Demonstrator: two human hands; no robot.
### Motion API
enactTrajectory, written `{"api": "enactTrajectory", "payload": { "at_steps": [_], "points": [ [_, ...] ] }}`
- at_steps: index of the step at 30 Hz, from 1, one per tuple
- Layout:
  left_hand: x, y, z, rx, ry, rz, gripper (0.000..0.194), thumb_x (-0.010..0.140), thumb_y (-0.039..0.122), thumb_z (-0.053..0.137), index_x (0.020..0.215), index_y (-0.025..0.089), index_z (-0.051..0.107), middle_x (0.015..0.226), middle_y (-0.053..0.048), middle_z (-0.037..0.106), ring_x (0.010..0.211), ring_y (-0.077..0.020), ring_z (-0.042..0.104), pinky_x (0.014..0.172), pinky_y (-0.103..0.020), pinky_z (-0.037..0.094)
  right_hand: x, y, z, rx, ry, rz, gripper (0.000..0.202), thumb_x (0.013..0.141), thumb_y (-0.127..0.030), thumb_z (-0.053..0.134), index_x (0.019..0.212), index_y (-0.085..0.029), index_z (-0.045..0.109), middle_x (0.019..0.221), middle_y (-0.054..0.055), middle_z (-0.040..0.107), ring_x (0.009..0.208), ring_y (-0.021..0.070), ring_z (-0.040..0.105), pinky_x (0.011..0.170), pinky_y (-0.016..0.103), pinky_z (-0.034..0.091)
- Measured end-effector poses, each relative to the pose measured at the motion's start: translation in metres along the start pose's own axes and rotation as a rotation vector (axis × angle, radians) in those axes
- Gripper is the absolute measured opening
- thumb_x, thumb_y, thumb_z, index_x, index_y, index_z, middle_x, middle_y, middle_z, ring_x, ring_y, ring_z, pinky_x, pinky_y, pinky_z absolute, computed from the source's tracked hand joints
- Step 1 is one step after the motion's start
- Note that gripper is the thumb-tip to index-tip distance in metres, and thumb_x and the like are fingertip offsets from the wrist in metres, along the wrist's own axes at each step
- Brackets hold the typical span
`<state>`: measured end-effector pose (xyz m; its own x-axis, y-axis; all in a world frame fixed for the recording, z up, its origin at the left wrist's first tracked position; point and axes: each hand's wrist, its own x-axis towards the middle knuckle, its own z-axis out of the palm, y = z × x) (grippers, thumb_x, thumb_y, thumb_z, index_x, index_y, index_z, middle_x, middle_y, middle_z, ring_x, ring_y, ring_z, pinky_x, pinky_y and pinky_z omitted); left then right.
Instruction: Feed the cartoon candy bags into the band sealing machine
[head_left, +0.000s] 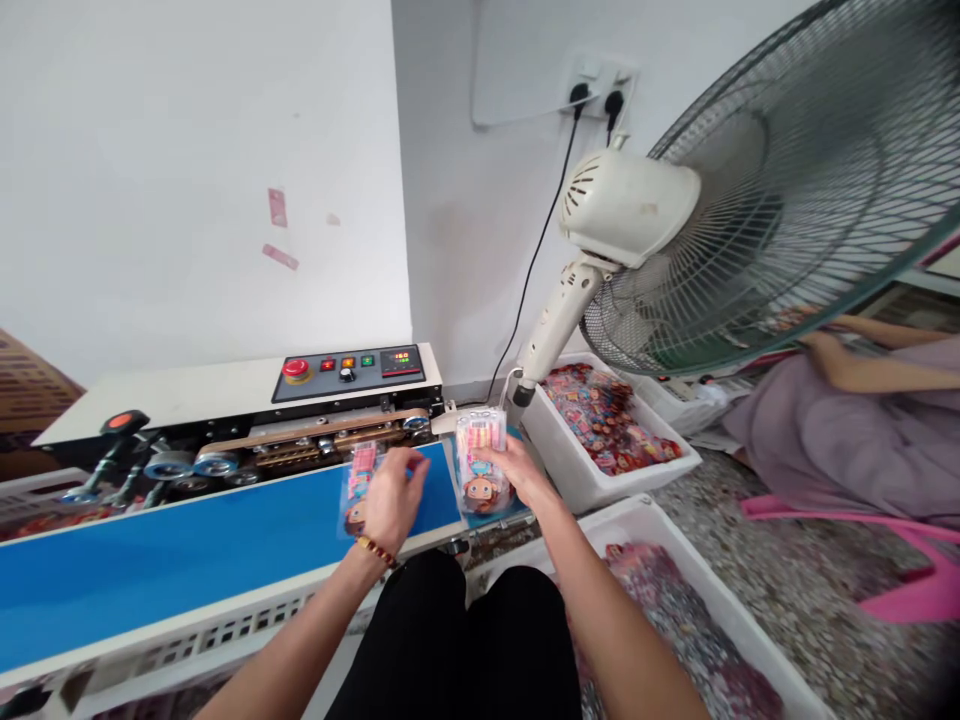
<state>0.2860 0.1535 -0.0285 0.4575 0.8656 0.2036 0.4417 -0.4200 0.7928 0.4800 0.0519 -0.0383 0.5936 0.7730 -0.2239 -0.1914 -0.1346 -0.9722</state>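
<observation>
A clear packet with pink and blue print (358,483) lies on the blue belt (247,545) of the sealing machine, its top edge by the rollers. My left hand (394,500) is over the belt at that packet's right side, fingers curled; whether they touch it is unclear. Farther right, my right hand (517,470) has its fingers on a stack of similar packets (481,475) at the belt's right end, its thumb and palm partly hidden.
The machine's control panel (349,372) stands behind the belt. A large fan (630,205) leans in at right. White crates of packets (570,490) (720,590) sit right of my legs. Another person's arm (862,360) and a pink strap (907,560) are at far right.
</observation>
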Motion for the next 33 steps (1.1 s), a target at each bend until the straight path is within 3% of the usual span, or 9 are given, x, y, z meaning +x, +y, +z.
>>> {"api": "enactTrajectory", "payload": {
  "at_steps": [3, 6, 9, 15, 22, 26, 28, 31, 33],
  "points": [
    [0.010, 0.019, 0.031, -0.189, -0.193, -0.101, 0.019, 0.086, 0.039, 0.062, 0.082, 0.022, 0.067, 0.078, -0.005, 0.069, 0.072, -0.0196, 0.063, 0.069, -0.029, 0.045, 0.003, 0.004, 0.001, -0.080, -0.011, -0.060, 0.055, 0.055, -0.042, 0.089, 0.101, -0.018, 0.073, 0.098, 0.006, 0.078, 0.086, 0.0254, 0.073, 0.082, 0.038, 0.057],
    [0.028, 0.026, 0.054, -0.340, -0.234, -0.226, 0.019, 0.079, 0.037, 0.068, 0.075, 0.020, 0.063, 0.069, -0.002, 0.065, 0.060, -0.0152, 0.058, 0.058, -0.026, 0.041, 0.002, 0.007, 0.000, -0.117, -0.028, -0.086, 0.058, 0.056, -0.041, 0.089, 0.106, -0.019, 0.071, 0.101, 0.006, 0.078, 0.088, 0.0255, 0.072, 0.084, 0.038, 0.056],
    [0.037, 0.022, 0.060, -0.466, -0.266, -0.344, 0.023, 0.074, 0.037, 0.072, 0.068, 0.019, 0.059, 0.056, 0.002, 0.057, 0.047, -0.0113, 0.049, 0.050, -0.024, 0.036, -0.001, 0.008, -0.002, -0.094, -0.004, -0.063, 0.057, 0.060, -0.045, 0.087, 0.108, -0.020, 0.071, 0.102, 0.005, 0.078, 0.090, 0.0257, 0.072, 0.084, 0.038, 0.056],
    [0.043, 0.010, 0.045, -0.388, -0.267, -0.535, 0.018, 0.078, 0.032, 0.066, 0.069, 0.017, 0.062, 0.045, 0.002, 0.052, 0.041, -0.0108, 0.046, 0.043, -0.021, 0.029, -0.002, 0.008, -0.005, -0.137, 0.042, -0.059, 0.046, 0.070, -0.052, 0.078, 0.105, -0.022, 0.073, 0.105, 0.004, 0.077, 0.101, 0.0264, 0.071, 0.091, 0.039, 0.055],
    [0.060, -0.006, 0.027, -0.193, -0.228, -0.547, 0.016, 0.074, 0.026, 0.069, 0.061, 0.018, 0.065, 0.044, -0.002, 0.059, 0.038, -0.0126, 0.046, 0.045, -0.025, 0.037, 0.004, 0.015, -0.005, -0.104, 0.067, -0.080, 0.046, 0.068, -0.053, 0.079, 0.100, -0.020, 0.073, 0.098, 0.005, 0.078, 0.089, 0.0236, 0.072, 0.086, 0.037, 0.056],
    [0.060, -0.015, 0.005, -0.096, -0.223, -0.540, 0.015, 0.076, 0.027, 0.068, 0.063, 0.020, 0.066, 0.046, -0.003, 0.060, 0.042, -0.0158, 0.052, 0.050, -0.027, 0.042, 0.003, 0.013, -0.003, -0.078, 0.072, -0.064, 0.048, 0.065, -0.052, 0.082, 0.099, -0.019, 0.072, 0.099, 0.006, 0.078, 0.089, 0.0243, 0.072, 0.084, 0.037, 0.056],
    [0.050, -0.022, -0.009, -0.019, -0.137, -0.499, 0.010, 0.076, 0.030, 0.068, 0.074, 0.020, 0.067, 0.054, -0.004, 0.065, 0.049, -0.0185, 0.058, 0.053, -0.028, 0.044, 0.002, 0.011, -0.001, -0.056, 0.067, -0.058, 0.049, 0.063, -0.051, 0.083, 0.099, -0.019, 0.072, 0.098, 0.005, 0.078, 0.088, 0.0243, 0.072, 0.083, 0.036, 0.056],
    [0.028, -0.027, -0.020, 0.098, 0.133, -0.307, 0.024, 0.078, 0.037, 0.067, 0.095, 0.020, 0.066, 0.084, -0.007, 0.072, 0.070, -0.0223, 0.066, 0.063, -0.030, 0.047, 0.000, 0.008, 0.002, -0.033, 0.060, -0.043, 0.050, 0.061, -0.051, 0.083, 0.099, -0.019, 0.072, 0.095, 0.004, 0.078, 0.084, 0.0237, 0.072, 0.079, 0.034, 0.056],
    [0.014, -0.020, -0.015, 0.091, 0.139, -0.164, 0.023, 0.082, 0.041, 0.064, 0.094, 0.022, 0.066, 0.090, -0.007, 0.071, 0.077, -0.0226, 0.066, 0.068, -0.031, 0.047, 0.001, 0.008, 0.002, -0.042, 0.061, -0.034, 0.051, 0.060, -0.051, 0.084, 0.099, -0.019, 0.072, 0.093, 0.004, 0.077, 0.082, 0.0236, 0.071, 0.076, 0.034, 0.056]
  ]
}}
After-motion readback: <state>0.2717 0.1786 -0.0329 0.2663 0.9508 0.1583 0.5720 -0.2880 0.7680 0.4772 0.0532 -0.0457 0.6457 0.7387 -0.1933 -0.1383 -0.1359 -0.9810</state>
